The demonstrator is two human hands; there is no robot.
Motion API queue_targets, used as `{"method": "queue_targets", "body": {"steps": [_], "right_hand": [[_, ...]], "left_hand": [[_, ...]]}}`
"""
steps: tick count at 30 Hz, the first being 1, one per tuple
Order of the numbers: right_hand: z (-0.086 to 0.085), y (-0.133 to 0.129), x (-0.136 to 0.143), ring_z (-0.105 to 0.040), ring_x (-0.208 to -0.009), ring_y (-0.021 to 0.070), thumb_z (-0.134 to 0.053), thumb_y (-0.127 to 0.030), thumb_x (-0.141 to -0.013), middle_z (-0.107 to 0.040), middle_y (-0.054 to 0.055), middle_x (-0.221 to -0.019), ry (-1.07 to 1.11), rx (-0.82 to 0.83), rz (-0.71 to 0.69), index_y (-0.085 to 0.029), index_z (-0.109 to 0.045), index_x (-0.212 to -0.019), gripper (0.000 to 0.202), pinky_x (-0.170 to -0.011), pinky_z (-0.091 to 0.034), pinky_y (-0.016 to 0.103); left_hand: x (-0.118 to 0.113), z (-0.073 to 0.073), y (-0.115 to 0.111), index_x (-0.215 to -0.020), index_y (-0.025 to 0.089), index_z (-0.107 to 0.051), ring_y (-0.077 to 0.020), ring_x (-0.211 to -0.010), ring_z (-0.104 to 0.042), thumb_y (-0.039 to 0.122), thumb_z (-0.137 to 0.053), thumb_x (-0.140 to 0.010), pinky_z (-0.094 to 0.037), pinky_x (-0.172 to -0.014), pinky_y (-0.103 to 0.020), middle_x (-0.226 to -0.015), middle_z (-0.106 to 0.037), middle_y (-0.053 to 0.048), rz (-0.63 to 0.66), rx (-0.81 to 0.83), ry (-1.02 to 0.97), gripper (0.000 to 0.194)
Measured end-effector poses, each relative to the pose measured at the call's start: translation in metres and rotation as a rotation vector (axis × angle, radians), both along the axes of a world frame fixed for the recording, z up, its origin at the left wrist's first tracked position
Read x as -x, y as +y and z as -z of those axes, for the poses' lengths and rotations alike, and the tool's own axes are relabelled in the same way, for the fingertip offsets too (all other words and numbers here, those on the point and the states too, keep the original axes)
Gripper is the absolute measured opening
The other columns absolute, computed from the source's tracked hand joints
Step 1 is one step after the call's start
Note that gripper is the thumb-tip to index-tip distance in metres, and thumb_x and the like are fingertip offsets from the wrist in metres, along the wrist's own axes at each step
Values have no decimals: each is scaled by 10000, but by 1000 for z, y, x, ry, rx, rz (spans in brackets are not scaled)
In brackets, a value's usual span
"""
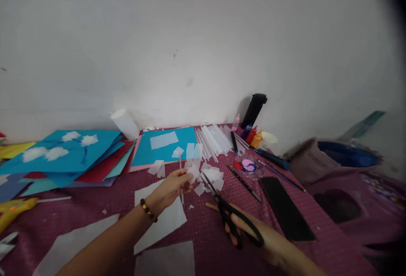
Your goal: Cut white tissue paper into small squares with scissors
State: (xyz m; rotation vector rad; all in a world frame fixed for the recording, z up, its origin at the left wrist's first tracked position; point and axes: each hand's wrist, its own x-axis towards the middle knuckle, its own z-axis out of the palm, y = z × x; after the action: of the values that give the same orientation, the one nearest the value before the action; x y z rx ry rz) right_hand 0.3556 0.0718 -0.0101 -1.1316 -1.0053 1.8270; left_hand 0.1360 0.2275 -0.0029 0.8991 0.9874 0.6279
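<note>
My left hand (177,187), with a beaded bracelet at the wrist, pinches a small piece of white paper (193,173). Black-handled scissors (222,204) are in my right hand (242,225), their tips up beside the held paper and slightly apart. Small cut white paper pieces (215,174) lie just behind the scissors' tips. Under and in front of my left hand is a larger white sheet (168,225). A thin pale pink stick (180,159) stands out behind my left fingers.
Blue sheets with white cotton shapes (91,157) lie left, near a yellow glue gun (19,208). White sticks (215,140), paint bottles (255,137), a brush (244,183) and a black phone-like slab (285,208) are right. A wall stands behind the table.
</note>
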Motion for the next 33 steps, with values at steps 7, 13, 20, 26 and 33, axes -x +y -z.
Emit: {"method": "queue_targets", "body": {"steps": [7, 13, 20, 26, 33], "right_hand": [[-6, 11, 14, -477, -602, 90, -600, -596, -795, -519, 9, -800, -74, -38, -6, -185, -550, -1253, 617, -543, -309, 216], [-10, 16, 24, -462, -577, 89, -598, -649, -757, -504, 3, -774, -109, -41, 30, -171, -574, -1191, 646, -510, -294, 211], [-7, 17, 27, -447, -548, 72, -592, -662, -753, -503, -6, -770, -179, -43, 63, -180, -571, -1186, 648, -483, -268, 202], [-7, 18, 28, -366, -453, 43, -631, -667, -711, -443, -54, -664, -254, -45, 88, -174, -584, -1167, 673, -431, -236, 192], [0, 9, 3, -531, -584, 99, -546, -663, -785, -595, 20, -826, -274, -25, 67, -207, -475, -1324, 709, -544, -377, 226]], "left_hand": [[-12, 2, -9, -730, 169, -530, -102, -504, -554, 359, -760, -618, -422, -500, -221, -582, -587, 30, 7, 26, -13, 318], [-15, 1, -11, -724, 169, -540, -107, -517, -553, 311, -733, -635, -422, -499, -226, -595, -604, 15, 6, 22, 3, 255], [-23, 0, -13, -665, 170, -522, -86, -482, -494, 348, -715, -614, -430, -514, -233, -553, -539, 38, -22, -4, 16, 268], [-30, 5, -11, -608, 175, -479, -83, -472, -489, 301, -611, -660, -391, -487, -216, -567, -535, 15, 52, -42, 113, 190], [-24, -3, 5, -746, 178, -594, -210, -705, -608, 186, -625, -645, -468, -669, -318, -718, -631, -52, 187, -357, 342, 106]]}}
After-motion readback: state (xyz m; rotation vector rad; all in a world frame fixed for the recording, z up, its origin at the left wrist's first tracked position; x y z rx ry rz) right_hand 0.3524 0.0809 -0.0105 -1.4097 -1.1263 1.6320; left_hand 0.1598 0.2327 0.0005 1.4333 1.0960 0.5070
